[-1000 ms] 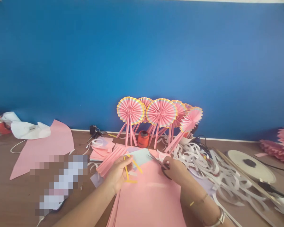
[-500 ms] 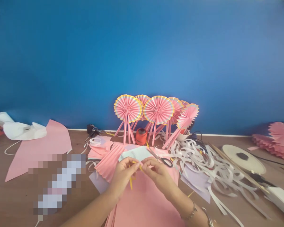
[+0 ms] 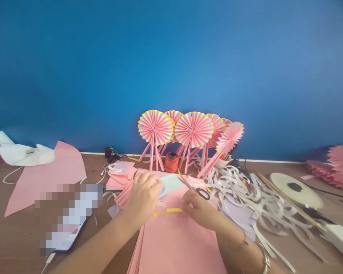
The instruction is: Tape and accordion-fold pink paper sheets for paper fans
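Note:
My right hand (image 3: 198, 207) is closed above the stacked pink paper sheets (image 3: 180, 243), with a short yellow paper strip (image 3: 175, 210) sticking out from its fingertips. My left hand (image 3: 144, 194) is raised over the pleated pink paper (image 3: 122, 198), its fingers bent and smeared by motion; whether it holds anything is unclear. Another yellow piece (image 3: 154, 214) shows beside the strip, low by the left wrist. Just beyond the hands lie a pale blue paper piece (image 3: 171, 183) and scissors (image 3: 201, 193).
Pleated pink rosettes on legs (image 3: 193, 130) stand against the blue wall, behind an orange tape roll (image 3: 171, 163). Curly white paper strips (image 3: 237, 182) and a round lid (image 3: 297, 190) are on the right. A charging phone (image 3: 71, 236) and large pink sheet (image 3: 51, 179) lie left.
My hands, earlier together around the yellow strip, have parted. The left has lifted up and left; the right has shifted slightly right with the yellow strip at its fingertips.

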{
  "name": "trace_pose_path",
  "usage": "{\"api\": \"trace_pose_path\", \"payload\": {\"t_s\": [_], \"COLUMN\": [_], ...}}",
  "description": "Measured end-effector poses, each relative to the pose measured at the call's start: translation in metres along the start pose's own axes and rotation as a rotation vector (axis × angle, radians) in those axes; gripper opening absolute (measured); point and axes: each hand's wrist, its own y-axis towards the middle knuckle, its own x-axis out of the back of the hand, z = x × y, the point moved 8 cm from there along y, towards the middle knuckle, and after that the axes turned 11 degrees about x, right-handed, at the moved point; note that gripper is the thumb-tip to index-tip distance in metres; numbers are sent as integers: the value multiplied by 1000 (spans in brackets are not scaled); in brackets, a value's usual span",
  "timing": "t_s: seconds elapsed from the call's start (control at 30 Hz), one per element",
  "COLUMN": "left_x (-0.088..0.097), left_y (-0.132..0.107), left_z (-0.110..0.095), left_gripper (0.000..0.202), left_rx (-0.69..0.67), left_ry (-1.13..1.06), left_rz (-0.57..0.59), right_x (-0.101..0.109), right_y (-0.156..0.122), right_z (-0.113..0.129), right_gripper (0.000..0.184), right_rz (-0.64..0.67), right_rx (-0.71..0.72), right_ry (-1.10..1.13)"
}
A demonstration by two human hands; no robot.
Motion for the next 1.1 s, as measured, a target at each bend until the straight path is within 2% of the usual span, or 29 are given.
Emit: {"api": "trace_pose_path", "payload": {"t_s": [0.07,0.13,0.2,0.3,0.43,0.57,0.67,0.8,0.87,0.97,1.1], "left_x": [-12,-20,-23,-27,-36,-42,-31,-4,4,0,-34], "left_y": [-12,-24,-30,-32,-33,-33,-23,3,7,-10,-61], "left_z": [-8,-3,9,20,9,-3,4,30,35,20,-26], "left_gripper": [29,33,34,24,8,10,10,15,21,29,20], "left_rx": [-126,-184,-210,-274,-430,-545,-525,-346,-257,-205,-367], "left_ry": [69,159,264,380,521,612,607,634,661,608,338], "left_rz": [183,274,278,267,240,226,188,82,56,34,141], "right_x": [-3,-6,-9,-13,-15,-15,-13,-12,-13,-15,-18], "right_y": [-2,-6,-11,-17,-20,-20,-20,-19,-19,-18,-14], "right_z": [0,-2,-4,-7,-5,-3,-2,-1,-1,-1,-5], "right_gripper": [17,18,17,20,22,21,21,22,23,24,25], "right_rz": [3,1,-19,-49,-63,-56,-62,-65,-57,-45,-55], "right_rx": [9,14,18,18,34,37,38,29,9,-7,2], "right_ry": [-22,-24,-22,-15,8,28,32,29,21,-20,-76]}}
